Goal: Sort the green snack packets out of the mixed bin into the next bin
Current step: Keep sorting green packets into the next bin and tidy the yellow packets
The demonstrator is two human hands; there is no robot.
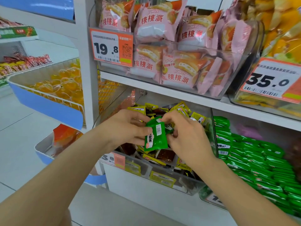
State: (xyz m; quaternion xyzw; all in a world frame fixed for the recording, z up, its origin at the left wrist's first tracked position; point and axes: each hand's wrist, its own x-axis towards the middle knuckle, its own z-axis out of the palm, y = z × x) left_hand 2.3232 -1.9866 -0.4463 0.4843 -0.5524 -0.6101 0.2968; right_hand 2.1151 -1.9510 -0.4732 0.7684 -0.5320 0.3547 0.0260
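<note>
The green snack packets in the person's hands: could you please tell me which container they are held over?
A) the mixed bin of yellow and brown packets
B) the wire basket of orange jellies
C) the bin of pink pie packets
A: the green snack packets, held by the left hand and right hand, are above the mixed bin of yellow and brown packets.

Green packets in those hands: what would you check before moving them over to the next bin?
1. Colour of what is held: ok, the green packets are held above the mixed bin.
2. Grip of the left hand: ok, it holds them from the side.
3. Grip of the right hand: ok, it pinches their top.
4. Nothing else caught in the bunch: cannot tell, the hands hide part.
5. The next bin is the green one: ok, green packs fill it.
</note>
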